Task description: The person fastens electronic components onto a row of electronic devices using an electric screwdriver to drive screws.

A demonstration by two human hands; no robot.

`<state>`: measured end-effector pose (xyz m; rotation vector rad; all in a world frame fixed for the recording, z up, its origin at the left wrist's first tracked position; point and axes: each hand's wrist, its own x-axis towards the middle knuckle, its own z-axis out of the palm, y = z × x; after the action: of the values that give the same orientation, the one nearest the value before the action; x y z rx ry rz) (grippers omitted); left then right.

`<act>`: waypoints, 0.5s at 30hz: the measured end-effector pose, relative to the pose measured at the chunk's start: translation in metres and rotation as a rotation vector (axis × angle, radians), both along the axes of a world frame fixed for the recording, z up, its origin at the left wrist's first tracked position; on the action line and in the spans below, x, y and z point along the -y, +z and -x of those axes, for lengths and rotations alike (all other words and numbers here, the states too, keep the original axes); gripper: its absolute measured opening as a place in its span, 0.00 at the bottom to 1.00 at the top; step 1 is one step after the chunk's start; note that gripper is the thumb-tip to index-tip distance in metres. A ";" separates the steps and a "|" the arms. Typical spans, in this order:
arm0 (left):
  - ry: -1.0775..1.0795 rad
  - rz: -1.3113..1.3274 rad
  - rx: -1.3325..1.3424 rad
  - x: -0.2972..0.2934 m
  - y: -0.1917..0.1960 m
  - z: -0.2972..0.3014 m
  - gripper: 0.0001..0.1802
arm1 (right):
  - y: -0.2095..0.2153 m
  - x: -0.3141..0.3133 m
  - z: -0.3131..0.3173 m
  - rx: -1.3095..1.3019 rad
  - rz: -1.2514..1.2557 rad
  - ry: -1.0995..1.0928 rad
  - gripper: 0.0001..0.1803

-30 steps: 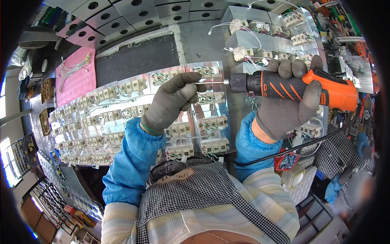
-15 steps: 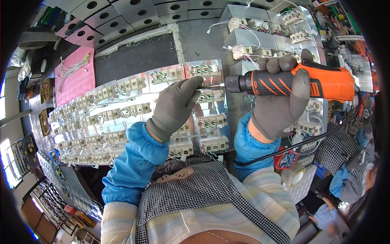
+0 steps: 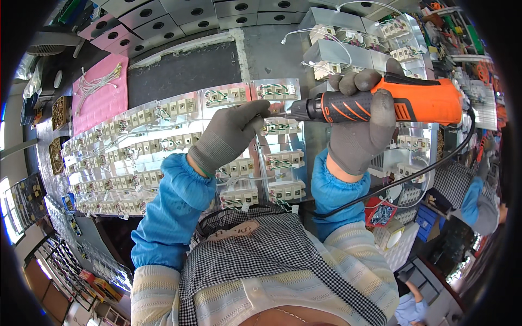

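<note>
My right hand (image 3: 356, 142) is wrapped round an orange and black electric screwdriver (image 3: 421, 101), held level with its chuck toward the left. In a grey glove like the right one, my left hand (image 3: 224, 136) pinches at the tip of the screwdriver's short bit (image 3: 280, 114). Whatever lies between those fingertips is too small or hidden to name. Below both hands, rows of cream terminal blocks (image 3: 285, 159) with green and white twisted wires sit on shiny metal plates (image 3: 266, 142).
A pink mat (image 3: 100, 106) with a bundle of white cables (image 3: 100, 87) lies at the far left. Metal boxes (image 3: 196, 11) line the back. A black cord (image 3: 405, 190) runs from the screwdriver past my right sleeve. Near a red bin (image 3: 380, 213), a co-worker's sleeve (image 3: 470, 200) shows at the right.
The screwdriver and my right hand have moved left, closer to my left fingertips, and less of the bit shows. My left wrist has shifted slightly left and away from me.
</note>
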<state>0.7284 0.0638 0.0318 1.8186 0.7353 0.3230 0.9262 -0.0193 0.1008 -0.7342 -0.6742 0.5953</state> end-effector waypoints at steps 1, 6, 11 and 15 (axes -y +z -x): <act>0.050 0.035 0.015 0.001 -0.003 0.001 0.17 | 0.000 -0.002 0.004 -0.031 0.003 -0.041 0.33; 0.285 0.466 0.167 0.003 -0.001 0.004 0.19 | -0.002 -0.005 0.009 -0.134 -0.018 -0.107 0.33; 0.434 0.622 0.255 0.007 0.004 0.008 0.21 | -0.001 -0.010 0.018 -0.176 0.015 -0.173 0.34; 0.662 0.759 0.414 0.009 0.006 0.015 0.23 | 0.001 -0.020 0.024 -0.114 -0.002 -0.171 0.34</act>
<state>0.7130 0.0549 0.0376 0.7279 0.9758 0.7114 0.9025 0.0003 0.1022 -0.7424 -0.5011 0.4756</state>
